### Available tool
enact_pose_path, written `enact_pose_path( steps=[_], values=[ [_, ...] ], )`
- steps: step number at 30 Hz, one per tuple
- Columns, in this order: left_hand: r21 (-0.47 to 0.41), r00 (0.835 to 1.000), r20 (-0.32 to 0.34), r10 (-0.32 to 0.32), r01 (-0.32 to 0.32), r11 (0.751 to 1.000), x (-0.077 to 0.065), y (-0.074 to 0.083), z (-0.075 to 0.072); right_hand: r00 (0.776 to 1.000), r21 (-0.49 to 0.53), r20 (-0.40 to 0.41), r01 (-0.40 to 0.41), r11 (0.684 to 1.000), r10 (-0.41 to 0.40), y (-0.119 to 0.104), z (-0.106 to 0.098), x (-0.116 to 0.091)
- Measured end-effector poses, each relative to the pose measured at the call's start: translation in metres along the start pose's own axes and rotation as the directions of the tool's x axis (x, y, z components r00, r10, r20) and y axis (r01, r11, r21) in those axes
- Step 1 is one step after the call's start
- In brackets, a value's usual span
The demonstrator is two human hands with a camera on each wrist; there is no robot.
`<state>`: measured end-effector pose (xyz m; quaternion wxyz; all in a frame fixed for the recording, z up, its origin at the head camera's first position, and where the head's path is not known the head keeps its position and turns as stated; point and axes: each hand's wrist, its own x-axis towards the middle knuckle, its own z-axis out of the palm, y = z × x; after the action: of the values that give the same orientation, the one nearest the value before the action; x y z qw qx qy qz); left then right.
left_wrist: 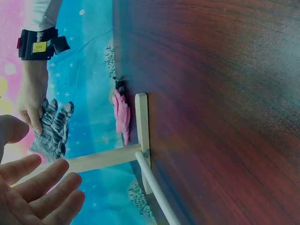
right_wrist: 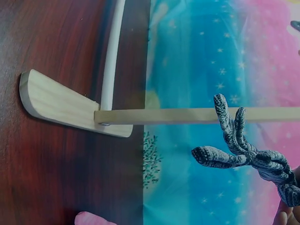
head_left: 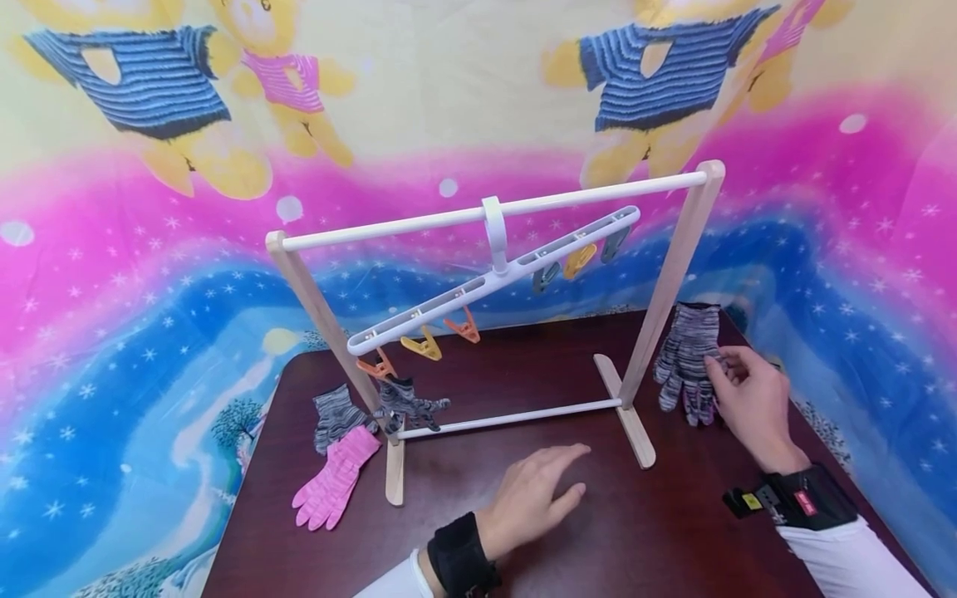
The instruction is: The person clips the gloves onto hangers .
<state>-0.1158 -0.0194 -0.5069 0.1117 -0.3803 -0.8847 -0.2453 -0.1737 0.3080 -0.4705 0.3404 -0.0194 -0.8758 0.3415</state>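
My right hand [head_left: 751, 399] pinches a black-and-grey knit glove [head_left: 684, 353] between thumb and fingers, right of the wooden rack. The glove is held up off the table, its fingers hanging down, as the left wrist view shows. Low over the table's front, my left hand [head_left: 531, 494] is spread with nothing in it. A white clip hanger [head_left: 456, 295] hangs by its hook from the rack's top rail [head_left: 598, 197]. Another grey knit glove [head_left: 407, 405] dangles from the orange clip [head_left: 376, 365] at the hanger's left end.
Beside the rack's left foot lie a pink glove [head_left: 336, 477] and a grey glove [head_left: 340, 418]. A pink glove [left_wrist: 121, 112] also lies on the table beyond the right foot. Yellow, orange and grey-blue clips [head_left: 579, 262] line the hanger. A printed cloth [head_left: 449, 100] encloses the table [head_left: 523, 365].
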Motion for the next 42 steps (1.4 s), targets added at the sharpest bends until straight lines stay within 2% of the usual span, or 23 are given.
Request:
enact_pose_path(
  steps=[8, 12, 27, 36, 42],
  values=[
    [-0.031, 0.999, 0.036, -0.04, 0.041, 0.999, -0.002, -0.003, -0.003, 1.0, 0.019, -0.026, -0.01, 1.0, 0.01, -0.013, -0.006, -0.003],
    [-0.048, 0.998, 0.028, -0.054, 0.055, 0.997, -0.003, -0.004, -0.004, 0.999, 0.032, -0.052, -0.012, 0.999, 0.014, -0.022, -0.011, -0.005],
    [-0.069, 0.992, -0.045, -0.117, 0.114, 0.991, 0.002, -0.014, -0.022, 0.992, 0.118, -0.1, 0.084, 0.989, -0.072, -0.045, -0.013, -0.012],
    [-0.116, 0.981, -0.059, -0.187, 0.18, 0.977, 0.002, -0.018, -0.036, 0.985, 0.13, -0.12, 0.14, 0.982, -0.124, -0.057, -0.012, -0.018],
    [-0.146, 0.973, -0.045, -0.226, 0.217, 0.965, 0.002, -0.019, -0.044, 0.981, 0.148, -0.119, 0.167, 0.975, -0.15, -0.063, -0.011, -0.022]
  ],
)
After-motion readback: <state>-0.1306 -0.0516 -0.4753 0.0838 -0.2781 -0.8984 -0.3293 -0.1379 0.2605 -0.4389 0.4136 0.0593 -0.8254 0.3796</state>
